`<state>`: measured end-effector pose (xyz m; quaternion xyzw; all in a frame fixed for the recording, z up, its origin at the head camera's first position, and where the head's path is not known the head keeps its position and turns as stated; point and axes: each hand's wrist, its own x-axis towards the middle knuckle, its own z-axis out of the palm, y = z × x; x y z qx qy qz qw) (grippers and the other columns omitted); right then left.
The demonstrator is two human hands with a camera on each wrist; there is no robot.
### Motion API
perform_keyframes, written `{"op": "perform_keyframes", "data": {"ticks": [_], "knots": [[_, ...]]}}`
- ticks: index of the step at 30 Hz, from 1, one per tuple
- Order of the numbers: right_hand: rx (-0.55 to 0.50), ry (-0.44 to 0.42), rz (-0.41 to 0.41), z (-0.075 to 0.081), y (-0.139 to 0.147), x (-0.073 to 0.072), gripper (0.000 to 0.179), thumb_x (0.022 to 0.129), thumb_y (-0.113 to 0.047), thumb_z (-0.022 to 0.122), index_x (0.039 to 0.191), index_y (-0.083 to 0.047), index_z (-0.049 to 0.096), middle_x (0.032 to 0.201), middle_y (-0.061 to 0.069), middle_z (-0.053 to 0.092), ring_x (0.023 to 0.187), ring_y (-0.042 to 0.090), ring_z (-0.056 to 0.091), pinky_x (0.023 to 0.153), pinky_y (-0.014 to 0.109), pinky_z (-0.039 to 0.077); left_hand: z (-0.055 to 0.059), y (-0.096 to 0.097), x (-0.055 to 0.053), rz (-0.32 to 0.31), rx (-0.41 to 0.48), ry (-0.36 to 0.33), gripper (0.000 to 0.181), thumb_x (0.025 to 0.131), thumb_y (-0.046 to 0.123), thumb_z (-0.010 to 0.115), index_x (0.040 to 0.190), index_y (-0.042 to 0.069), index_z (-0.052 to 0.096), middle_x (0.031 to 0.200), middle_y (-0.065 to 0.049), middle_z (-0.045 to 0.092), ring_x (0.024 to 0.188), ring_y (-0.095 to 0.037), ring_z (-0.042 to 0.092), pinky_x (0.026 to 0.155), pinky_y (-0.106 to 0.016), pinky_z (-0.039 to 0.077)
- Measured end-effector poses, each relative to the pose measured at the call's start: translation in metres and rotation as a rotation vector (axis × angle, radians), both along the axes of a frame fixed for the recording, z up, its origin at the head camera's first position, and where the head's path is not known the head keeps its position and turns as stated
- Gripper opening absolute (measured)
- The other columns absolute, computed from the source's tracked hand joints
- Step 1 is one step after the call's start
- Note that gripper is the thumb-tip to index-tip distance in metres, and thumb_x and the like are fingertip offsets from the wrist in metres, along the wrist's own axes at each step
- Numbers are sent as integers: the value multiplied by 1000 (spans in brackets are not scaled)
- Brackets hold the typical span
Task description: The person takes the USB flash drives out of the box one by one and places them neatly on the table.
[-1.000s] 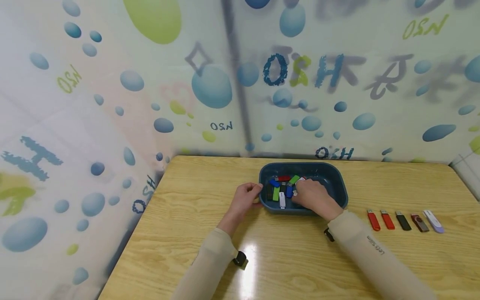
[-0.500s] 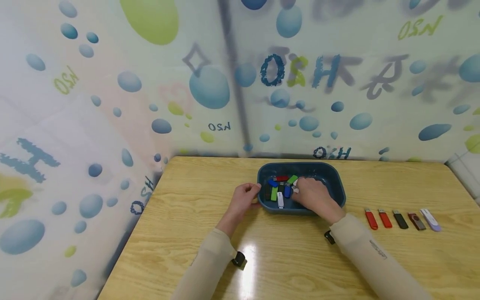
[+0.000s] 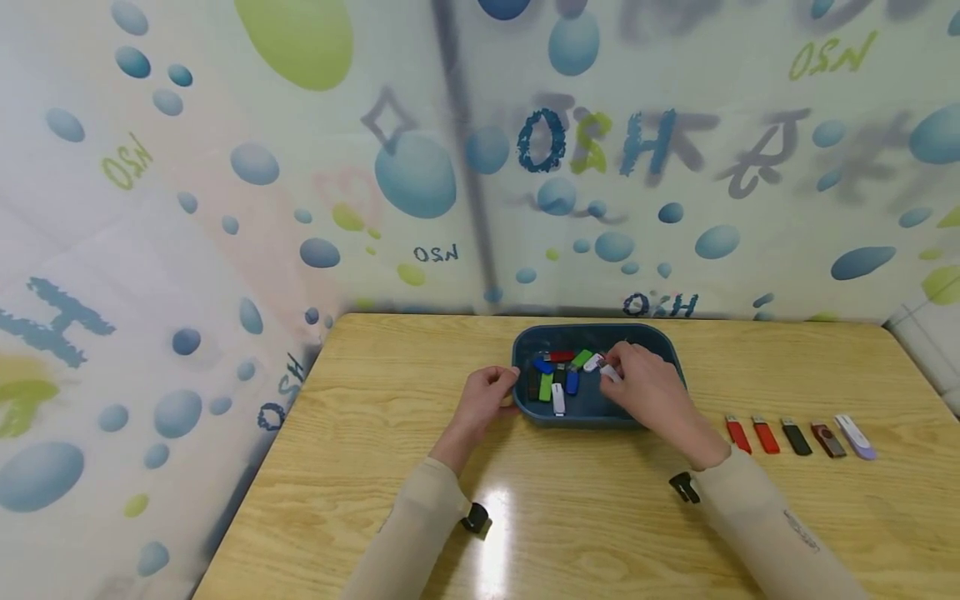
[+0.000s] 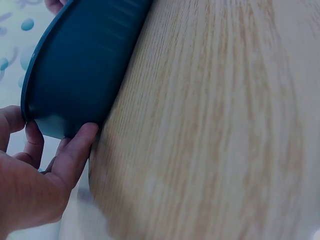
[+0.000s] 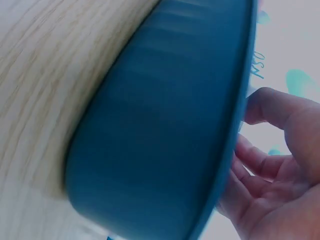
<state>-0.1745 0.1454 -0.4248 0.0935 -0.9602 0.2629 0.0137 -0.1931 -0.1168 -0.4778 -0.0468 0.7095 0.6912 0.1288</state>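
Observation:
A dark blue plastic bin (image 3: pixel 585 422) stands on the wooden table, with several USB sticks lying in its left half, among them a green one (image 3: pixel 546 387), a blue one (image 3: pixel 572 382), a red one (image 3: pixel 560 357) and a white one (image 3: pixel 558 400). My left hand (image 3: pixel 482 400) grips the bin's left end, thumb at the rim and fingers (image 4: pixel 75 150) against the outer wall. Over the bin's right half, my right hand (image 3: pixel 651 387) pinches a whitish USB stick (image 3: pixel 611 372) between thumb and fingers. In the right wrist view the bin's wall hides that stick.
Right of the bin, a row of USB sticks lies on the table (image 3: pixel 585 517): two red (image 3: pixel 737 434) ones, a black one (image 3: pixel 797 437), a brown and grey swivel one (image 3: pixel 828 440), and a white and lilac one (image 3: pixel 856 437). A patterned curtain (image 3: pixel 420 283) hangs behind.
My right hand has lifted and drawn back to the right from the pile, bringing a whitish USB stick into sight in its fingers. The left hand stays at the bin's end.

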Motion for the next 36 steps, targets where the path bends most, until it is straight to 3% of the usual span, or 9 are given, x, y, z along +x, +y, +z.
{"op": "perform_keyframes", "data": {"ticks": [4, 12, 19, 30, 36], "knots": [[-23, 33, -14, 5, 9, 7, 21, 94, -15, 70, 105, 1, 64, 86, 8, 60, 73, 23, 53, 60, 34, 47, 0, 1, 0, 7, -5, -2, 39, 107, 27, 60, 115, -10, 63, 106, -9, 58, 96, -20, 59, 86, -47, 62], [-80, 5, -47, 17, 29, 19, 25, 95, -16, 68, 110, 3, 64, 89, 8, 64, 76, 22, 57, 66, 36, 51, -1, 0, 0, 8, -19, -1, 36, 107, 26, 60, 113, -9, 64, 103, -8, 57, 93, -19, 58, 84, -43, 63], [-66, 10, -81, 22, 50, 28, 25, 95, -16, 67, 110, 4, 64, 89, 8, 65, 77, 21, 58, 65, 35, 48, -1, 1, 0, 0, -5, 0, 38, 107, 27, 60, 114, -10, 63, 101, -7, 57, 92, -18, 58, 84, -45, 63], [-26, 8, -144, 12, 92, 50, 32, 96, -23, 67, 112, 5, 63, 92, 12, 68, 79, 25, 64, 63, 36, 50, -4, -1, -3, -1, -8, -1, 34, 106, 27, 60, 110, -6, 65, 102, -8, 58, 93, -19, 59, 79, -36, 64], [11, -32, -158, 5, 113, 62, 37, 97, -24, 68, 112, 9, 63, 90, 14, 70, 77, 27, 65, 57, 35, 50, -4, 0, -4, 1, -9, -13, 35, 106, 27, 60, 112, -7, 65, 103, -8, 57, 95, -20, 59, 82, -39, 63]]}}
